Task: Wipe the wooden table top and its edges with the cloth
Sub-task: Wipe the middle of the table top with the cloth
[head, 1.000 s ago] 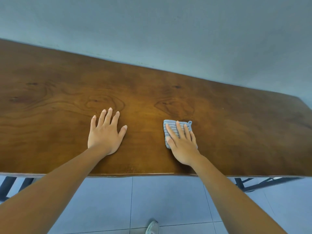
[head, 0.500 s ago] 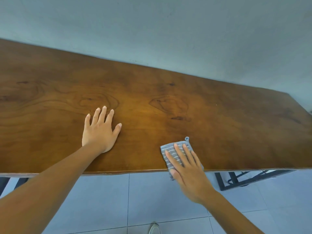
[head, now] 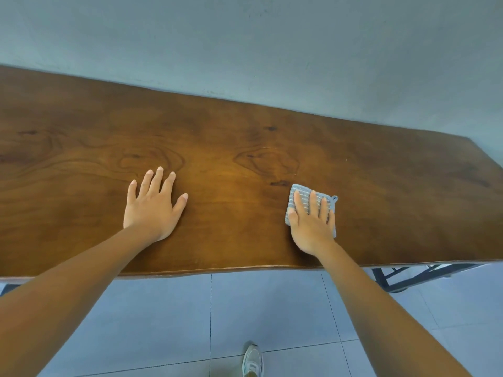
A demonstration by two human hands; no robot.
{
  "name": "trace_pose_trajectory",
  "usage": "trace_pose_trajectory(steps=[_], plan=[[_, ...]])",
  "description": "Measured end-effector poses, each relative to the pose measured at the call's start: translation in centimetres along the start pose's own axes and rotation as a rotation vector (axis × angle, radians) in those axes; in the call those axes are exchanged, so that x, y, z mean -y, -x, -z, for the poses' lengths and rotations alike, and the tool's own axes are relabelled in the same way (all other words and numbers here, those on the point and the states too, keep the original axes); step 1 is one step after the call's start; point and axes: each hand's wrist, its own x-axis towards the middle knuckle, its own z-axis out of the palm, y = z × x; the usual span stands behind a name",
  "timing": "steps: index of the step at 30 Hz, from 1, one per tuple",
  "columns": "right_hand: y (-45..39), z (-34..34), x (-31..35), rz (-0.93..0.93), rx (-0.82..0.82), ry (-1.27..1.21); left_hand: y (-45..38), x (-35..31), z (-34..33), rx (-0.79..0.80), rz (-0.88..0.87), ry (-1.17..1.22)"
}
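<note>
A long brown wooden table top runs across the view against a grey wall. A small grey-blue striped cloth with a hanging loop lies flat on it, right of centre. My right hand presses flat on the cloth, fingers spread, covering most of it. My left hand rests palm down on the bare wood to the left, fingers apart, holding nothing. The table's near edge runs just below both wrists.
The grey wall meets the table's far edge. Below the near edge is a pale tiled floor, with a shoe at the bottom. A dark metal table frame shows under the right end.
My right hand slid the cloth from mid-table back to the near edge, then forward and to the right onto the top again. The left hand stayed in place.
</note>
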Motion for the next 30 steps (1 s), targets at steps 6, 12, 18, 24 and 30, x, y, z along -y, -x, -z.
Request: trace_pose_trajectory(steps=[6,12,18,24,30], plan=[[7.0,-3.6,-0.2,0.311,-0.089,0.123,-0.3,-0.6,0.7,-0.006,0.036,0.047],[5.2,-1.7,-4.6,0.626,-0.016,0.222,-1.4,-2.9,0.9,-0.054,0.078,0.097],[-6.3,2.7,-6.1,0.522,0.06,0.171,-2.4,-6.2,0.9,-0.035,0.062,0.138],[-15.5,5.5,-5.3,0.228,0.059,0.08,-4.6,-9.7,1.0,-0.024,0.022,0.152],[-14.7,4.3,-1.5,0.185,0.042,0.006,-8.4,-12.8,0.1,0.002,-0.012,0.163]])
